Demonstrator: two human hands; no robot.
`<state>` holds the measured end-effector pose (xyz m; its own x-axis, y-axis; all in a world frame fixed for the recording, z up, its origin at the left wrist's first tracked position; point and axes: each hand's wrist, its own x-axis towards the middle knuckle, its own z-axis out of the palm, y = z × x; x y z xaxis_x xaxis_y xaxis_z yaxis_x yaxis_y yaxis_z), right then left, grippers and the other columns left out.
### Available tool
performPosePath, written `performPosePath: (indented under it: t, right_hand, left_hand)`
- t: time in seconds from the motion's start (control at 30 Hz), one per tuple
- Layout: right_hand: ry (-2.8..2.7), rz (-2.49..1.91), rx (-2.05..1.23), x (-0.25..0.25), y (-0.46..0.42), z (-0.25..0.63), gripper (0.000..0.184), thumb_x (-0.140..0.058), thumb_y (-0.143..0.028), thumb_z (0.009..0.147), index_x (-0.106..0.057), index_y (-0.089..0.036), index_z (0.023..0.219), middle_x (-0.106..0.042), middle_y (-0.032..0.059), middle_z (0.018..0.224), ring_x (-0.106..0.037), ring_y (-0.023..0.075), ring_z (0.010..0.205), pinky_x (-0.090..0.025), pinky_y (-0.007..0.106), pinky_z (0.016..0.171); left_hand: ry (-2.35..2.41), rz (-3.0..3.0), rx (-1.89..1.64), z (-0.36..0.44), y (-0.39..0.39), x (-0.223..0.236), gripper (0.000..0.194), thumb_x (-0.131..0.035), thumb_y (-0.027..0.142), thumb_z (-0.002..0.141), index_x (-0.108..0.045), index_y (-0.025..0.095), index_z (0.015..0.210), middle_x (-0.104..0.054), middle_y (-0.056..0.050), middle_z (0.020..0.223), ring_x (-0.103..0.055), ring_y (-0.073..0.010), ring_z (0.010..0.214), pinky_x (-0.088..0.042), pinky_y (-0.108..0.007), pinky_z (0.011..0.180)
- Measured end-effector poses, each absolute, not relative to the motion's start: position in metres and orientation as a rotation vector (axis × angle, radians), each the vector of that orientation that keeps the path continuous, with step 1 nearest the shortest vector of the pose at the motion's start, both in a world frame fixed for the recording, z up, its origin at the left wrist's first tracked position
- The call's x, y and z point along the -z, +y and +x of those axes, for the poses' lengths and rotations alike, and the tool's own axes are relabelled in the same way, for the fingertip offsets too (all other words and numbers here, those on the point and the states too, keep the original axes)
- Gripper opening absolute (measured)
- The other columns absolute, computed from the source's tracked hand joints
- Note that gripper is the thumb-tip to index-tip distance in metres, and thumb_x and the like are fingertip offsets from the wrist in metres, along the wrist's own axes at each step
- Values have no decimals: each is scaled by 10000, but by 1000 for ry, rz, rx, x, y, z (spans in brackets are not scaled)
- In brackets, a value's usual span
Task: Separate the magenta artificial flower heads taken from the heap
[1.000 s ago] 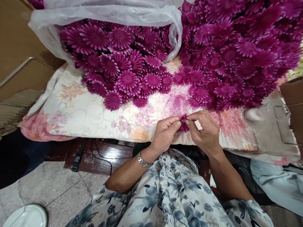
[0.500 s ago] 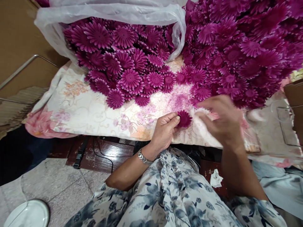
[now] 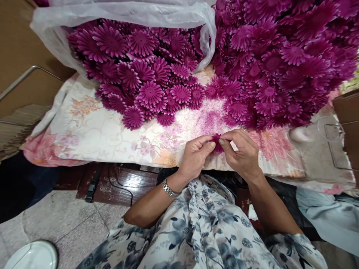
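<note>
Both hands meet over the front edge of a floral cloth (image 3: 103, 134). My left hand (image 3: 196, 157) and my right hand (image 3: 241, 153) pinch the same small magenta fabric flower (image 3: 216, 144) between their fingertips. Most of that flower is hidden by the fingers. A steel watch sits on my left wrist. Just beyond the hands lies a wide heap of magenta flowers (image 3: 266, 63), and more of them spill from a clear plastic bag (image 3: 126, 15) at the back left.
Magenta dust (image 3: 209, 119) speckles the cloth before the heaps. A dark wooden edge (image 3: 123, 183) runs under the cloth. A white plate (image 3: 30, 256) lies on the tiled floor at the lower left. Brown cardboard (image 3: 17, 48) stands left, a box (image 3: 347, 119) right.
Half a second ago my right hand was off to the right by the heap, blurred, while the left held a flower alone. Now the right hand has come back and pinches that flower too.
</note>
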<state>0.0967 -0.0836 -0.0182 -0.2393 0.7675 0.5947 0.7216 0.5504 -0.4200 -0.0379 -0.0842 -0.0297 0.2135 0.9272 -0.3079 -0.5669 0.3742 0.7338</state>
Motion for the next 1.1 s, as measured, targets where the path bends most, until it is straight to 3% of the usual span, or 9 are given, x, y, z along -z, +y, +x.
performPosePath:
  t: [0.1,0.2,0.43,0.67,0.83,1.1]
  right_hand:
    - [-1956,-1214,-70,21,-86,95,70,-559,-115,828,-568,-185,828,-623,26,703,-558,143,679,-457,288,652]
    - [-1952,-1202,-42,24,-87,94,89,-564,-111,823,-577,-195,848,-636,36,752,-572,150,724,-471,300,679]
    - [-2009,-1117,51,25,-86,92,135,-565,-94,815,-561,-220,864,-643,24,783,-584,153,736,-480,318,688]
    - [-1900,-1240,135,25,-94,91,155,-648,-181,784,-572,-206,916,-627,45,804,-566,175,769,-456,325,705]
    - [-1870,-1291,-68,29,-93,85,70,-609,-229,824,-543,-205,819,-583,10,703,-525,145,676,-438,289,639]
    - [-1783,-1350,-229,30,-93,88,78,-611,-207,807,-532,-209,811,-567,-20,709,-545,122,663,-457,266,627]
  left_hand:
    - [759,442,-1058,-39,-83,27,267,-801,207,581,-727,184,836,-690,11,716,-593,-76,646,-482,-197,661]
    - [712,391,-995,-39,-81,24,187,-760,193,616,-723,170,798,-686,4,712,-594,-79,634,-481,-197,646]
    - [819,439,-1071,-39,-80,25,172,-679,127,621,-744,169,775,-713,-23,738,-606,-106,702,-450,-232,756]
    - [869,428,-1151,-41,-80,23,301,-653,127,671,-720,211,952,-656,29,664,-527,-65,589,-443,-191,666]
    - [791,411,-1112,-38,-84,23,254,-681,161,673,-730,206,918,-712,-12,834,-618,-100,757,-472,-213,752]
    - [785,429,-1100,-38,-84,27,245,-736,179,626,-753,204,870,-724,-14,763,-632,-114,743,-475,-242,788]
